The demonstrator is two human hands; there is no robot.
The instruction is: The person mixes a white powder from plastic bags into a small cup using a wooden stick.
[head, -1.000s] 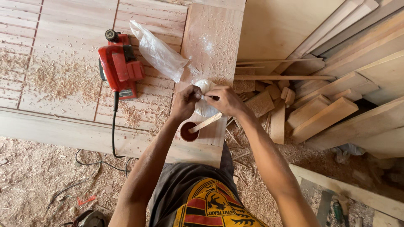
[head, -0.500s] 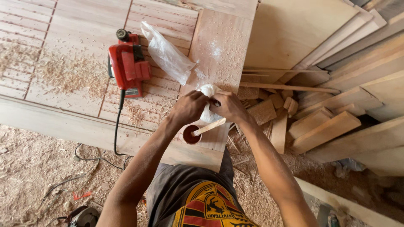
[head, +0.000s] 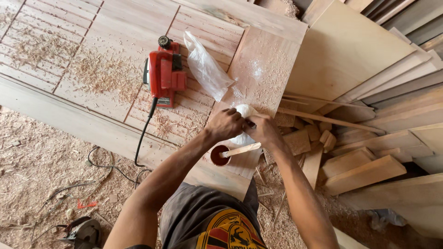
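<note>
My left hand (head: 225, 124) and my right hand (head: 263, 129) are close together over a wooden board (head: 258, 74), both gripping a small white bag (head: 243, 110) of pale powder. A second part of the white bag shows just below the hands. Under them stands a small round cup (head: 218, 156) with dark reddish contents and a flat wooden stick (head: 242, 149) resting across its rim. A clear plastic bag (head: 205, 69) lies on the wood just beyond my left hand.
A red electric planer (head: 165, 73) lies on the slatted wooden panel (head: 69, 60), its black cord (head: 140, 138) trailing to the sawdust floor. Wood offcuts (head: 360, 170) and planks (head: 392, 78) pile up on the right. Another power tool (head: 85, 232) sits bottom left.
The view has shifted a little. Both hands stay together on the white bag above the cup; the stick still rests in the cup.
</note>
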